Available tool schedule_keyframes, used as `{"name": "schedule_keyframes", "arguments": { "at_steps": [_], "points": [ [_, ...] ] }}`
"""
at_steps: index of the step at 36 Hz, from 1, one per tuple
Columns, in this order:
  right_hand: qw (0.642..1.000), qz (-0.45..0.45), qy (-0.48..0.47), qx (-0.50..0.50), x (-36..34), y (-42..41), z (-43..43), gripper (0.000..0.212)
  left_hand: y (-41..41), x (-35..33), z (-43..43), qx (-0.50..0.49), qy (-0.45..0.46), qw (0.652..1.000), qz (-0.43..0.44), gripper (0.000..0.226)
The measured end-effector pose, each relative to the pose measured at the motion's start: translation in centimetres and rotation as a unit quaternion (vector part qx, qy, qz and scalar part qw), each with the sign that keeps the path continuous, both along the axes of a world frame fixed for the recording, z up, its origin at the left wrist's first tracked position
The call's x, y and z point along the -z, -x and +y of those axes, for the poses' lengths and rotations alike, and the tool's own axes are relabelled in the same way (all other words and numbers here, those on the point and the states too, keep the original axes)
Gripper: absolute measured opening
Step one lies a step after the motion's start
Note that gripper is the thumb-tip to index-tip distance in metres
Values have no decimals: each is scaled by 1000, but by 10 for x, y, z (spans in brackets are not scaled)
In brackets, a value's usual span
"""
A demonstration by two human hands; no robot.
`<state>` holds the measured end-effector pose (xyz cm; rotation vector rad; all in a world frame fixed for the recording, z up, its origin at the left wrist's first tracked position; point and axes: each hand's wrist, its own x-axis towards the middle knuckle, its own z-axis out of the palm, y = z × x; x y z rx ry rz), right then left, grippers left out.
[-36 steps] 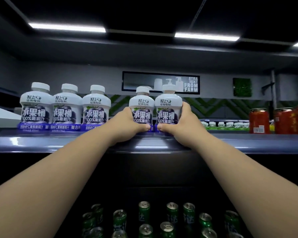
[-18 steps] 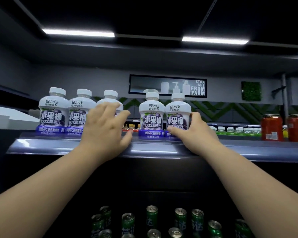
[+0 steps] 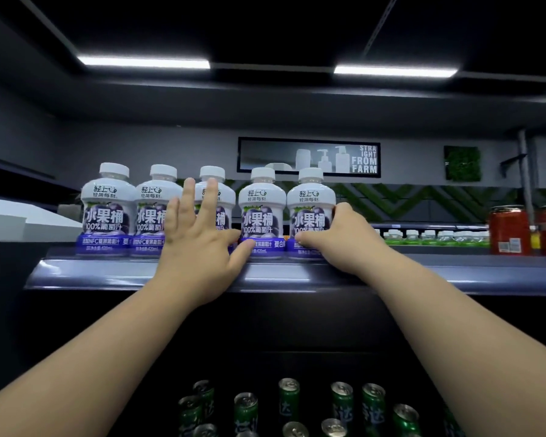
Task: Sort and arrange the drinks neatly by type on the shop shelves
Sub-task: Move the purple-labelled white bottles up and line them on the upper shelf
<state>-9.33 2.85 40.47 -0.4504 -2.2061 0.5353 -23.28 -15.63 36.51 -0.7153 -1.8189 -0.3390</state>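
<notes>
- Five juice bottles (image 3: pixel 108 212) upright in one row on the upper shelf (image 3: pixel 423 272), long axes vertical, labels forward.
- At the row's right end, right grip (image 3: pixel 334 238) clasped round the fifth bottle (image 3: pixel 309 212): thumb across its lower front, fingers curled on its right flank.
- Mid-row, left grip (image 3: pixel 199 244) released, fingers spread flat before the third bottle (image 3: pixel 212 173), thumb tip touching the foot of the fourth bottle (image 3: pixel 260 212).
- Pivotal relation: whole row lying leftward of the right grip, so any closing push probably right to left, with the left grip nearer the middle as a stop.
- Against a second ago: left grip no longer round the fourth bottle; wide gap between third and fourth closed to match the rest.
- Below the shelf, green cans (image 3: pixel 289 395); well apart to the right, red cans (image 3: pixel 508 228).
</notes>
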Motion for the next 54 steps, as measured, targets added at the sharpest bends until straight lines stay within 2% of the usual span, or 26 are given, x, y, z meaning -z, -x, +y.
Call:
{"name": "schedule_keyframes", "arguments": {
  "at_steps": [5,14,18,22,28,36,41,48,54],
  "points": [
    [997,7,-50,61,9,11,-4,64,0,1,0,-11,1,1000,0,74],
    [996,7,-75,55,13,9,-1,69,6,7,-1,57,-51,994,81,51],
    [996,9,-72,49,16,7,0,70,6,6,-3,69,-74,994,50,46],
    [993,9,-83,77,19,10,-3,81,3,6,-3,34,-81,996,18,54],
    [991,4,-101,87,20,13,-1,80,3,10,-5,15,-43,999,28,56],
    [993,17,-88,71,20,10,4,78,8,15,-8,71,-41,993,82,48],
    [993,19,-92,72,20,11,4,80,5,18,-9,54,-49,997,33,57],
    [990,9,-116,74,21,9,5,76,4,20,-8,12,-29,999,24,59],
    [989,-7,-132,67,21,5,7,76,5,21,-8,37,-34,998,33,56]
  ]
}}
